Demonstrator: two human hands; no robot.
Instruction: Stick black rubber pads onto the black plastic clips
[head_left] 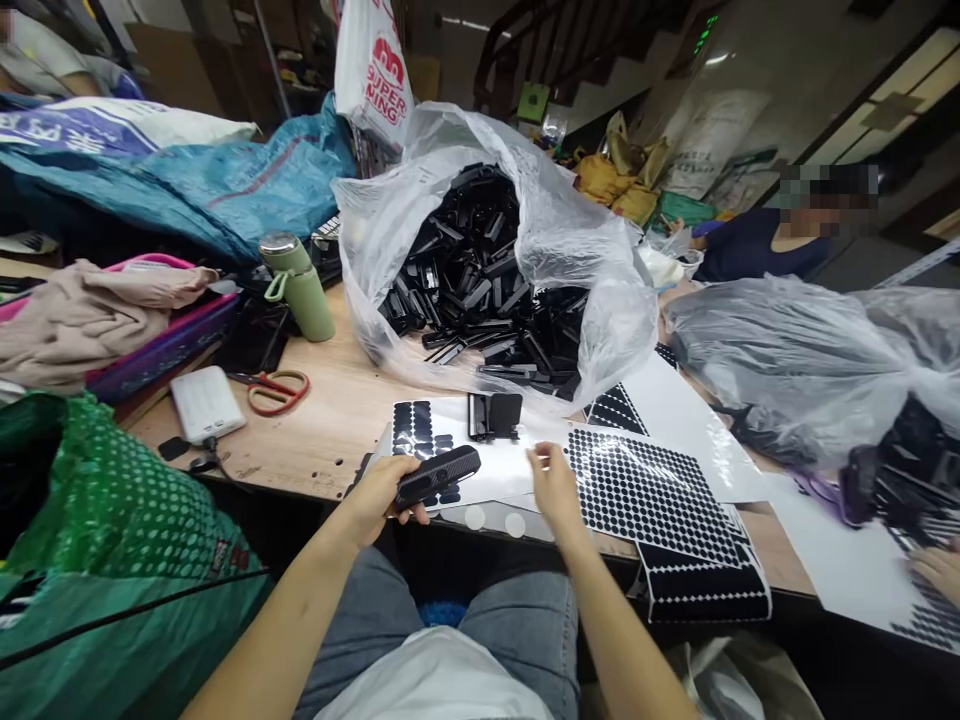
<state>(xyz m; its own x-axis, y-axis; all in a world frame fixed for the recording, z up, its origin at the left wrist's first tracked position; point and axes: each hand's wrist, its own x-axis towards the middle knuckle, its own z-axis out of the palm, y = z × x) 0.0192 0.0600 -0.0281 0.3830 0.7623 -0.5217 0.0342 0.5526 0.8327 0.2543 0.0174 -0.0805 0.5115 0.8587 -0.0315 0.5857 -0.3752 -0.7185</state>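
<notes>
My left hand [379, 495] is closed around a long black plastic piece [441, 474] with a carbon-fibre-like pattern. It holds the piece above a white sheet with black oval stickers [412, 420]. My right hand [555, 488] has thumb and fingers drawn together in a pinch; whatever is between the tips is too small to make out. Right beside it lies a white sheet of round black dots [651, 492]. Between and beyond the hands, a small black plastic part [495, 416] stands on the white sheet.
A big clear plastic bag [600, 270] full of black parts stands behind. To the left are red-handled scissors [278, 392], a white power bank [208, 404], a green bottle [300, 290] and a green bag [150, 500]. A co-worker [757, 245] sits at right near another filled bag [795, 350].
</notes>
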